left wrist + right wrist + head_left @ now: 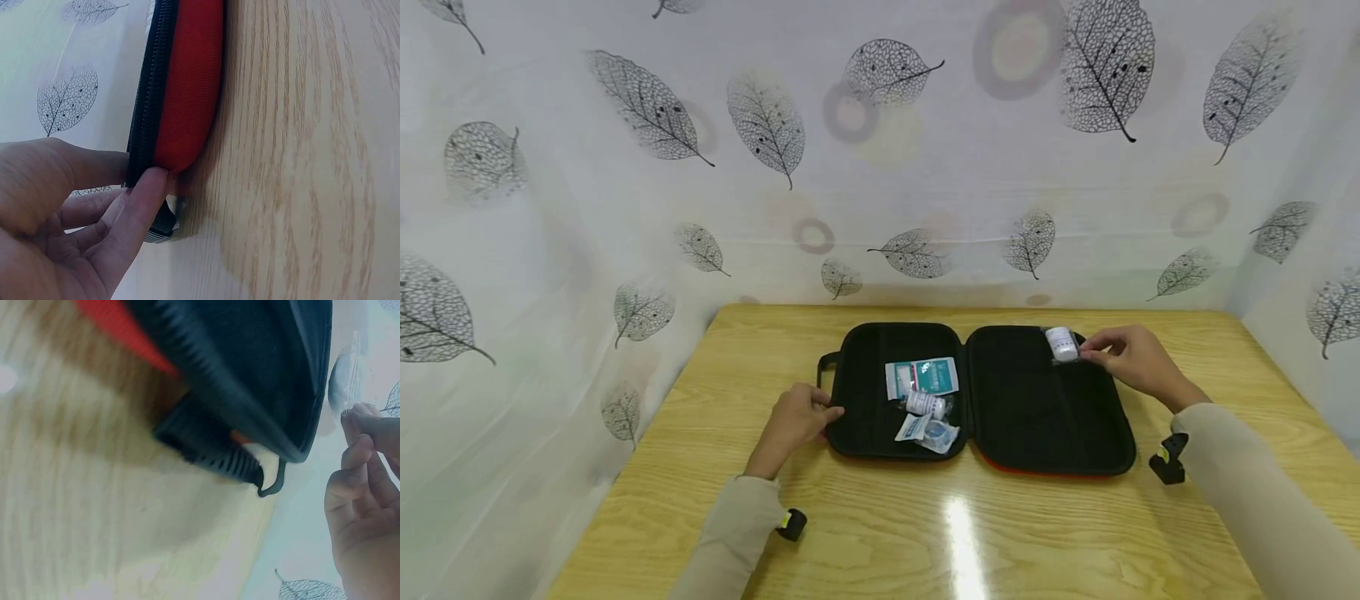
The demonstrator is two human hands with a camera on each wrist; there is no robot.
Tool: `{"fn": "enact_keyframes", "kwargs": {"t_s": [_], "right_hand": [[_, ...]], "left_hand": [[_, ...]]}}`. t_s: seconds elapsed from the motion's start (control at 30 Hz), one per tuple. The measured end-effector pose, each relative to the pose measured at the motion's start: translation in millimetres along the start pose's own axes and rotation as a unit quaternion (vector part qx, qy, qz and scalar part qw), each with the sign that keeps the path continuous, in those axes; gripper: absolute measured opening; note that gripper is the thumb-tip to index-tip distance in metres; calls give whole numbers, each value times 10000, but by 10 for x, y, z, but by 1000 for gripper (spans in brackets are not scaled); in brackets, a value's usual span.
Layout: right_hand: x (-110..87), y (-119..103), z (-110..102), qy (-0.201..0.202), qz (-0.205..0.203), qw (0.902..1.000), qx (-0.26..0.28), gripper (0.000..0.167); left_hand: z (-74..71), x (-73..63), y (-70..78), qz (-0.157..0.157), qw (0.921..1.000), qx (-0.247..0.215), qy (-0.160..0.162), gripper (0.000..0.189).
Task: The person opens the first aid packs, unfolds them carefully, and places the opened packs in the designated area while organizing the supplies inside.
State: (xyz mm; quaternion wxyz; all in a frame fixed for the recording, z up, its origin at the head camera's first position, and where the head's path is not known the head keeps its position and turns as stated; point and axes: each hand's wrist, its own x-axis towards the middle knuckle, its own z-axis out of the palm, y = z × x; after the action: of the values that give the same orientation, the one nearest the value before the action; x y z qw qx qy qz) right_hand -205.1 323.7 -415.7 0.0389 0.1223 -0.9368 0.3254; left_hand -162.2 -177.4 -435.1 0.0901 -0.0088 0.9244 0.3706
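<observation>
An open black-lined case [1022, 400] with a red outer shell [190, 87] lies flat on the table. My left hand [793, 421] pinches its left edge at the zipper, thumb on top and a finger underneath. Over the far right corner of the case, my right hand [1133, 362] holds a clear plastic bag by its edge between thumb and fingertips. Inside that bag is a white bottle [1062, 343]. In the case's left half lie a teal and white packet [934, 377], a second bagged white bottle [925, 405] and small clear-and-white packets [937, 436].
The wooden table [880, 533] reaches forward to a leaf-printed cloth backdrop [925, 167]. A black carry handle [826, 362] sticks out from the case's left side. A black ribbed strap [212, 444] shows beside the case in the right wrist view.
</observation>
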Motion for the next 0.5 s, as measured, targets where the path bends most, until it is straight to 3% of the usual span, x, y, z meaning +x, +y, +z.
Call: {"fn": "enact_keyframes", "kwargs": {"t_s": [0.5], "right_hand": [[-90,140,48,23,70,9999,-122,13]], "left_hand": [[4,9,-8,21,10000,83,51,28]]}}
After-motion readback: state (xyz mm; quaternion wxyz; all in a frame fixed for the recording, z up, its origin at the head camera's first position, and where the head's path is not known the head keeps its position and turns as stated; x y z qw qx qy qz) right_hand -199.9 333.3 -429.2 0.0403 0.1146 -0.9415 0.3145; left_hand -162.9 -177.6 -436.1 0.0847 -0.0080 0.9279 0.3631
